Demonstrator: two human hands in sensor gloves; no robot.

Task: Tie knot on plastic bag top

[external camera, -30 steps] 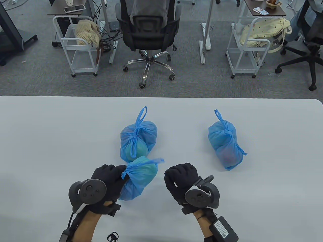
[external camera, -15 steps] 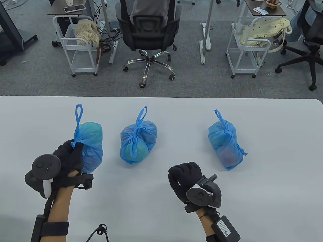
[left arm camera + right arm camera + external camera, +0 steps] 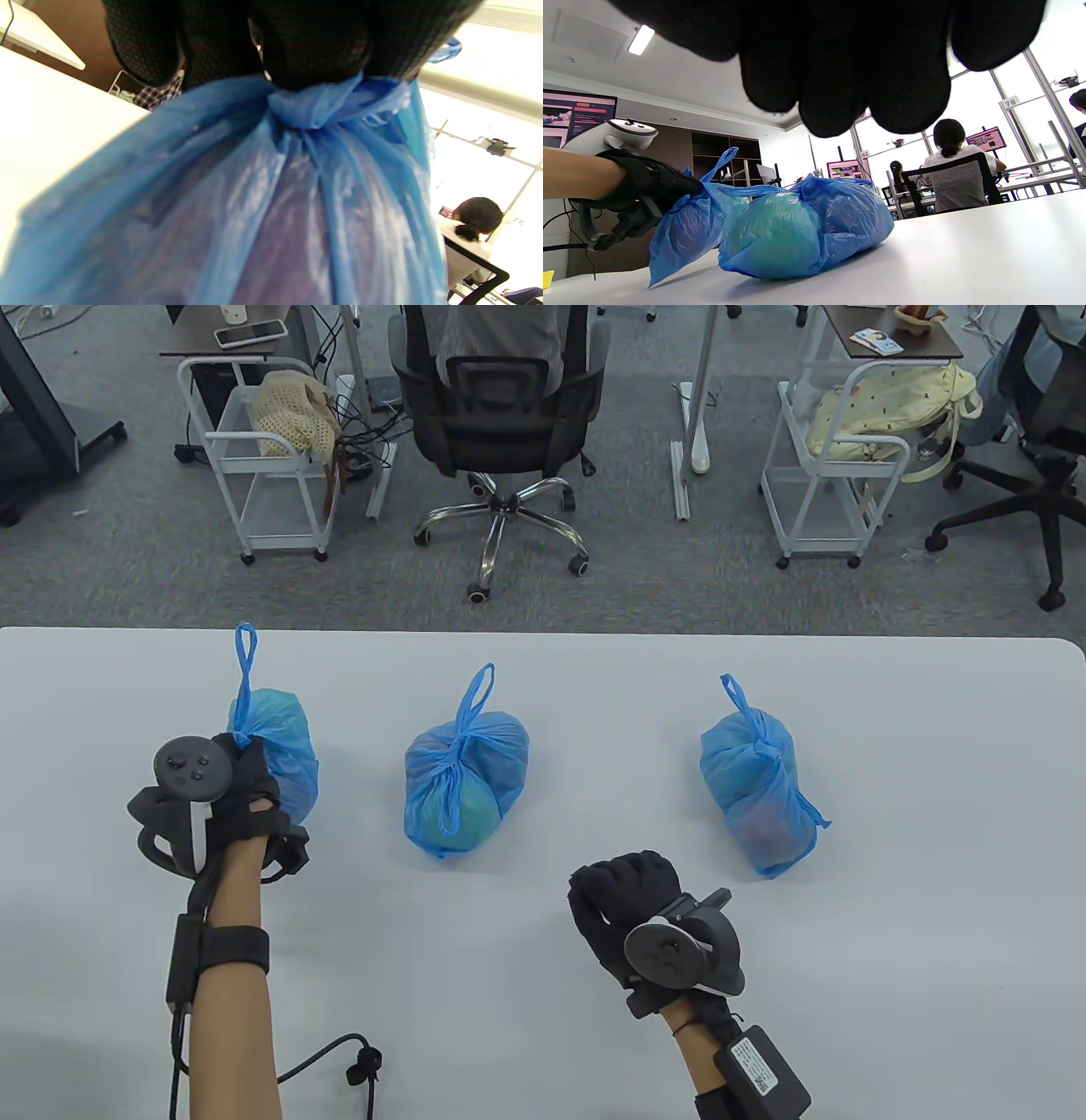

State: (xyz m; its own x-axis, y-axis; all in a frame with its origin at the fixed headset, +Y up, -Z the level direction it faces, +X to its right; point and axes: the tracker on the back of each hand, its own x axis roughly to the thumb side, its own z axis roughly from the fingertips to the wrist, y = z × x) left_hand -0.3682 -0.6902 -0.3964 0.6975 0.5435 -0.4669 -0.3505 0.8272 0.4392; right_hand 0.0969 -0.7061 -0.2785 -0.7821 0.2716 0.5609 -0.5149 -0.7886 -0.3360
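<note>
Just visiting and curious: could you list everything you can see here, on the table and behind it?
Knotted plastic bags: three, blue, in a row on the table: left bag, middle bag, right bag.
Table: one, white, filling the near half of the view.
Office chair: one, black, behind the table, someone seated in it.
Wire carts: two, white, either side of the chair, left cart and right cart, each with a pale bag on it.
Left hand: one, black glove, grips the left bag at its knot.
Right hand: one, black glove, fingers curled, holds nothing, near the table's front.
</note>
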